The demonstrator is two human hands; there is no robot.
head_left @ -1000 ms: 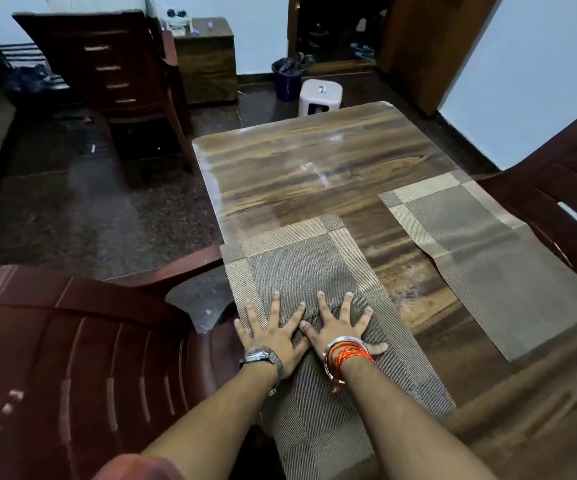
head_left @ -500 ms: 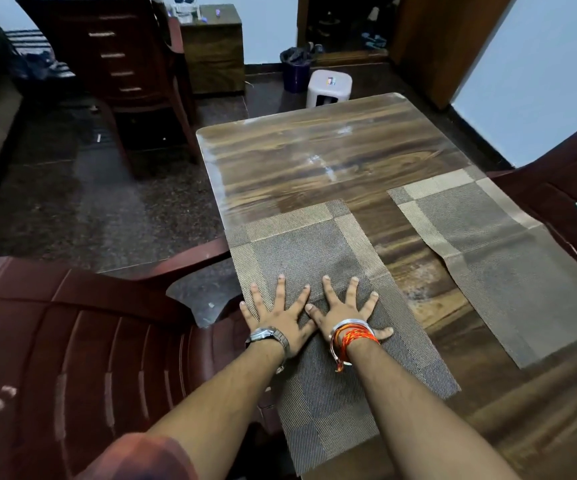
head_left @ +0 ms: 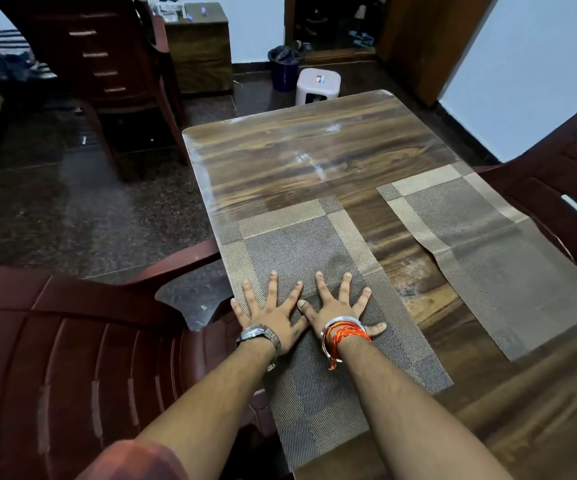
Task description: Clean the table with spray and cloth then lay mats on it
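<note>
Woven grey-beige mat (head_left: pixel 318 341) lies flat along the near-left edge of the table (head_left: pixel 297 150), near end overhanging. Left hand (head_left: pixel 269 311) and right hand (head_left: pixel 337 306) press palm-down on it, fingers fully spread, side by side, gripping nothing. Watch on left wrist, bangle and orange threads on right. Second mat (head_left: pixel 487 258) to the right, apart from the first, creased across. Maroon plastic chair (head_left: pixel 72 358) just beside the table's left edge. Beyond the table: white stool (head_left: pixel 316 86), dark bin (head_left: pixel 283 67).

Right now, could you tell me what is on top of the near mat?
Both hands, left and right, lie flat and spread on the near mat. The mat beneath the palms is hidden.
</note>
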